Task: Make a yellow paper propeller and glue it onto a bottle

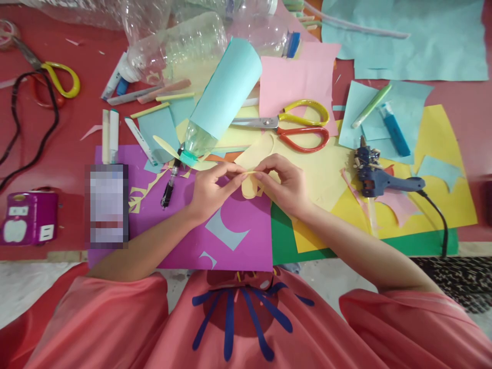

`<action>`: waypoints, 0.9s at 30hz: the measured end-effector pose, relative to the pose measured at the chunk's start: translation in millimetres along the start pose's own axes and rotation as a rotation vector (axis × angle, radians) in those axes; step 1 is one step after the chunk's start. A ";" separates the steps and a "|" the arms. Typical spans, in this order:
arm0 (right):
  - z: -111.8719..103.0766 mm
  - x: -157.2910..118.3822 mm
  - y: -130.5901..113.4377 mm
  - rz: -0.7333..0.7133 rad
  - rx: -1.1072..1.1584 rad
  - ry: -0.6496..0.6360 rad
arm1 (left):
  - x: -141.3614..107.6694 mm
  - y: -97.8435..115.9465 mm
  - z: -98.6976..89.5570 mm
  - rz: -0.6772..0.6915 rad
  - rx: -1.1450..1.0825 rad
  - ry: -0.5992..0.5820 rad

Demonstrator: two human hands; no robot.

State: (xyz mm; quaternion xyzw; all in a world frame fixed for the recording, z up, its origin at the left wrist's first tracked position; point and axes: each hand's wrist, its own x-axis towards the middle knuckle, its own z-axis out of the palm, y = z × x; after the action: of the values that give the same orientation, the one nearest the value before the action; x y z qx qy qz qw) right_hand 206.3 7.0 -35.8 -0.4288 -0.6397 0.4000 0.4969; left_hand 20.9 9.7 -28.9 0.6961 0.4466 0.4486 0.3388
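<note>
My left hand and my right hand meet over the purple sheet, each closed in a pinch. Between their fingertips is a small pale yellow paper piece, its rounded end hanging toward me. Just beyond lies a plastic bottle wrapped in light blue paper, tilted on its side with its green cap toward my left hand. Pale yellow petal-like strips show by the cap. Past my right hand rest scissors with one yellow and one red handle.
A glue gun with its cord lies right, on yellow paper. Clear bottles fill the back. Left are a pen, markers, a blurred phone-like device, a purple box and more scissors.
</note>
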 end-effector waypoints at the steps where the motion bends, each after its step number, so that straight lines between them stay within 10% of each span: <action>1: 0.1 -0.1 0.1 0.005 -0.004 0.003 | 0.2 0.3 0.0 -0.009 -0.003 -0.001; 27: -0.3 0.8 -2.1 -0.061 -0.081 -0.050 | 0.9 5.7 -1.4 -0.006 0.058 -0.045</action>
State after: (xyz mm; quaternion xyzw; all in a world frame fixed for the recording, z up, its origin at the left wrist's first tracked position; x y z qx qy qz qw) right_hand 206.2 7.2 -33.5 -0.4186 -0.6803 0.3691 0.4750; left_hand 21.6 8.6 -23.2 0.7144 0.4536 0.4186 0.3296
